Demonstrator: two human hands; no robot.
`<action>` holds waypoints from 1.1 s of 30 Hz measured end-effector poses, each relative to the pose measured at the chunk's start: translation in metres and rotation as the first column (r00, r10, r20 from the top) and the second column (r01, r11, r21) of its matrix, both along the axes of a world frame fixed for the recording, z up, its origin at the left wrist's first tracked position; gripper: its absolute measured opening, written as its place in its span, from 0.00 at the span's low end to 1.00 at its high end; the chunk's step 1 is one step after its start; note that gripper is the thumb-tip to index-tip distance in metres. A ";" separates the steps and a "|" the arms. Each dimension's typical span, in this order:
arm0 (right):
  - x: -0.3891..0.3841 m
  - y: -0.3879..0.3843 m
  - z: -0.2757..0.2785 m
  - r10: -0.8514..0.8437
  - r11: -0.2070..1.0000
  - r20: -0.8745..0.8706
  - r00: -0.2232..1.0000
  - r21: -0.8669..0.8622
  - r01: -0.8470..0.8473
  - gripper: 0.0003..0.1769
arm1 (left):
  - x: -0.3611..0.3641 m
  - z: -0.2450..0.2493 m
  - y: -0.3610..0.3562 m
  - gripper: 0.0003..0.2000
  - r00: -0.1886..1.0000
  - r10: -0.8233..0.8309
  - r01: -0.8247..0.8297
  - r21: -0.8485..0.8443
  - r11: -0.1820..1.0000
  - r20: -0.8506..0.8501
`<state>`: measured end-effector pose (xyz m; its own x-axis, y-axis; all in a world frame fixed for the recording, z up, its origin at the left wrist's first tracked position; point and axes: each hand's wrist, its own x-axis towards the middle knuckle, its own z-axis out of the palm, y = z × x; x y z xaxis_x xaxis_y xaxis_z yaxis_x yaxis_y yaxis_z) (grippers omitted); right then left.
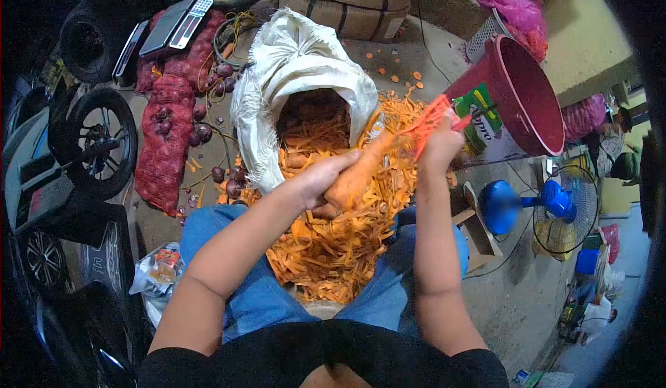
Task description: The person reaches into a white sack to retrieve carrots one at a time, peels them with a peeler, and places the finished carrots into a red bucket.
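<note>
My left hand [329, 178] is wrapped round the thick end of a large carrot [357, 180], held slanting up to the right. In my right hand [444, 145] is a red peeler [431, 121], blurred by motion, just beyond the carrot's far end. Below both hands lies a heap of orange carrot peelings [333, 249], spread between my knees. Behind the heap a white woven sack [260, 103] lies open toward me, with carrots and dark contents inside its mouth.
A big red bucket [541, 103] leans at the right, near a blue fan [501, 206] and an open cardboard box [482, 239]. At the left are red net bags of onions [166, 159], a scale [170, 30] and a motorcycle wheel [103, 144]. Wrapped bales [343, 13] stand behind.
</note>
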<state>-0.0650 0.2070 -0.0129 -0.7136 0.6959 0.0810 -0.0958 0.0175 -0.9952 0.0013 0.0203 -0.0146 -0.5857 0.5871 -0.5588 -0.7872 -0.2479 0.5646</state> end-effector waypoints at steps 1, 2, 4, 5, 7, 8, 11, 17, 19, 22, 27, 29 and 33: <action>0.010 -0.020 0.014 0.081 0.997 -0.088 0.993 0.002 -0.081 0.11 | -0.003 -0.001 -0.001 0.18 0.997 0.056 -0.057 0.031 0.998 0.053; 0.022 -0.042 0.023 0.163 0.986 -0.175 0.971 0.010 -0.164 0.11 | -0.005 -0.002 0.001 0.18 0.989 0.110 -0.119 0.085 0.989 0.099; 0.040 -0.066 0.024 0.274 0.922 -0.104 0.956 0.313 -0.230 0.10 | -0.007 -0.009 0.005 0.18 0.978 0.187 -0.195 0.084 0.977 0.086; 0.043 -0.071 0.019 0.274 0.921 -0.105 0.956 0.314 -0.230 0.10 | -0.008 -0.011 0.006 0.19 0.963 0.260 -0.266 0.083 0.960 0.074; 0.045 -0.075 0.003 0.425 0.876 0.003 0.905 0.251 -0.412 0.12 | -0.007 -0.007 0.006 0.18 0.979 0.204 -0.204 0.020 0.979 0.008; 0.043 -0.072 0.001 0.425 0.876 0.003 0.905 0.248 -0.413 0.12 | -0.006 -0.004 0.005 0.18 0.988 0.142 -0.145 -0.049 0.988 -0.053; 0.020 -0.043 0.004 0.146 0.926 -0.009 0.989 0.354 -0.134 0.10 | 0.000 0.009 0.005 0.17 0.987 0.003 -0.035 -0.192 0.981 -0.163; -0.005 0.007 -0.002 -0.048 0.993 0.070 0.996 -0.109 0.055 0.10 | 0.001 0.011 0.000 0.18 0.998 0.053 -0.054 -0.085 0.995 -0.022; 0.012 -0.026 0.008 0.158 0.984 -0.163 0.974 -0.060 -0.169 0.10 | -0.006 -0.006 0.000 0.18 0.992 0.122 -0.122 -0.042 0.992 0.002; 0.045 -0.065 0.018 0.401 0.887 0.056 0.914 0.225 -0.403 0.11 | -0.006 0.006 0.006 0.19 0.974 0.216 -0.218 0.032 0.975 0.061; 0.036 -0.062 0.004 0.305 0.886 -0.087 0.949 0.392 -0.249 0.13 | -0.006 -0.013 0.005 0.18 0.983 0.156 -0.157 0.007 0.988 -0.100; 0.007 -0.027 -0.007 0.103 0.900 -0.150 0.983 0.434 -0.028 0.11 | 0.001 0.011 0.003 0.18 0.991 -0.098 0.087 -0.127 0.988 -0.086; -0.002 0.011 0.007 -0.164 0.966 0.054 0.985 0.211 0.149 0.09 | 0.008 0.013 0.003 0.18 1.000 0.022 -0.022 -0.027 0.999 -0.018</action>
<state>-0.0670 0.2182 -0.0061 -0.6061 0.7731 0.1872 -0.0051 0.2316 -0.9728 0.0097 0.0230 -0.0016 -0.6081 0.5589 -0.5638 -0.7718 -0.2497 0.5849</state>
